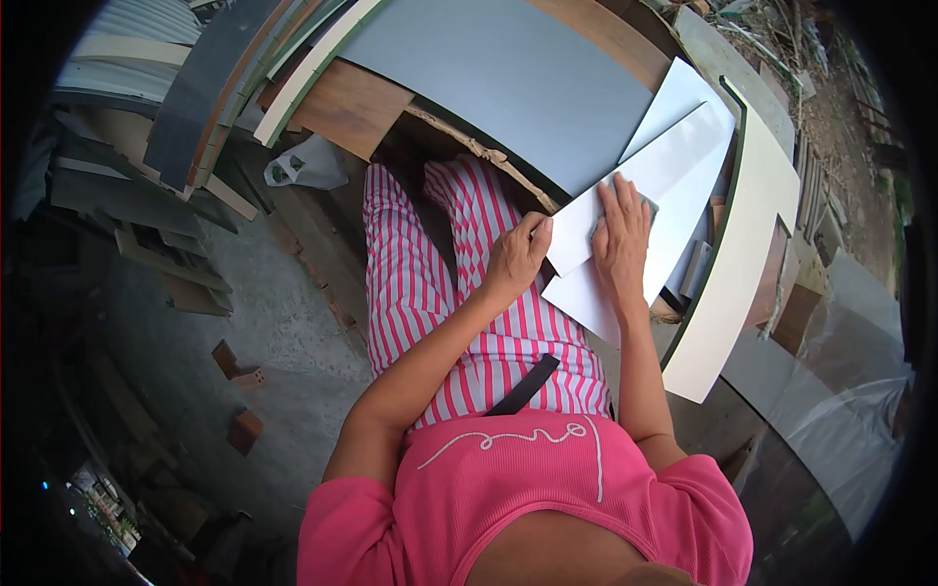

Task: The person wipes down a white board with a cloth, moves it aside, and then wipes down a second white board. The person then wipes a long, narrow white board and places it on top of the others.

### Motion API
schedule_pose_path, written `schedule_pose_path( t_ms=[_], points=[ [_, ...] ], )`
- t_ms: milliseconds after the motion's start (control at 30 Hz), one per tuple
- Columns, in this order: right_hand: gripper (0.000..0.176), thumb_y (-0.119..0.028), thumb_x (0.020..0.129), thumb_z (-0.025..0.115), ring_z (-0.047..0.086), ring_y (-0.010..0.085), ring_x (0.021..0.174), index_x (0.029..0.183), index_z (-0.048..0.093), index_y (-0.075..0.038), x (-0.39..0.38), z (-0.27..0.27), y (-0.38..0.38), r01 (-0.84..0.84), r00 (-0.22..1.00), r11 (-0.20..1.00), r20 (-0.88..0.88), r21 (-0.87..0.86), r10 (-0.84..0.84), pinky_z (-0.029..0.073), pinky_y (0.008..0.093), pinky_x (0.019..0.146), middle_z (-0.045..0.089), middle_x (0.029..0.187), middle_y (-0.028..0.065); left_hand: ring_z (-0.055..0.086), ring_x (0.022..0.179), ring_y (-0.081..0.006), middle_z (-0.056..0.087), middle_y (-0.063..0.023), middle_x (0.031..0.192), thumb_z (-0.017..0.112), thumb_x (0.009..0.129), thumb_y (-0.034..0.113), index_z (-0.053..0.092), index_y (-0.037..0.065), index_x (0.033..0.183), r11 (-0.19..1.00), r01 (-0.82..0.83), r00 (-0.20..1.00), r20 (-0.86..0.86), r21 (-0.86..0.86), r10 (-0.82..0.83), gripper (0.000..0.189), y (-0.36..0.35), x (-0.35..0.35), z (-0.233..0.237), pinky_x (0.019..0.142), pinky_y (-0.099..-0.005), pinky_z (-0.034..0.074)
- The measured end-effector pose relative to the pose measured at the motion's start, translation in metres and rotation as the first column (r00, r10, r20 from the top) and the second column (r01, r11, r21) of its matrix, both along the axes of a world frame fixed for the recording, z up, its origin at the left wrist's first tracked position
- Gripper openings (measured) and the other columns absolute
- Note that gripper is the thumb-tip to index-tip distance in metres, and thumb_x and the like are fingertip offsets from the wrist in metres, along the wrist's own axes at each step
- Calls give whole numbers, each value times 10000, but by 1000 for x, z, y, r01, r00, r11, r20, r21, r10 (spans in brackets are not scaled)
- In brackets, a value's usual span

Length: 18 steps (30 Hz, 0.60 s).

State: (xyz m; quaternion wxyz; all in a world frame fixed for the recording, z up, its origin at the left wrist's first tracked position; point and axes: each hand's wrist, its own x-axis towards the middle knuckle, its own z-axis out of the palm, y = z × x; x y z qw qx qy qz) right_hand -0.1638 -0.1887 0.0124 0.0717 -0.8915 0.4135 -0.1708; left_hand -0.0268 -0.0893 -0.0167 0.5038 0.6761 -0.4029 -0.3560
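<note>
Head view, looking down past a pink shirt (528,488) and striped trousers (405,283) at a seated person's two bare hands. A glossy white strip (674,156) lies slantwise in front of the person, on top of wider white sheets (689,220), beside the right end of a large blue-grey board (508,83). The left hand (518,256) is curled, thumb and forefinger pinching the strip's near left edge. The right hand (622,234) lies across the strip, fingers stretched out over a small grey object (652,204); whether they grip it, I cannot tell. Farther right stands a long cream panel (733,264). To the left, a pale plastic bag (308,164) sits near the knees.
</note>
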Motion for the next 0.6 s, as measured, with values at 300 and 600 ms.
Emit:
schedule_pose_path(
  t_ms=[300,600],
  points=[
    [443,-168,886,388,383,411,1249,1277,474,21,-58,-44,-259,428,895,896,190,-115,-403,277,440,1077,421,1337,273,605,597,-320,574,-173,655,354,988,382,542,12,939,1000,-25,998,61,-12,26,418,1,0,2,568,-404,455],
    [479,-46,842,451,291,361,1344,1321,448,-24,-3,-4,18,95,989,995,109,41,-99,228,482,1099,333,1438,179,610,659,-367,590,-192,708,371,985,368,535,4,938,1000,6,998,69,-3,-6,402,1,0,-2,590,-424,459]
  ],
)
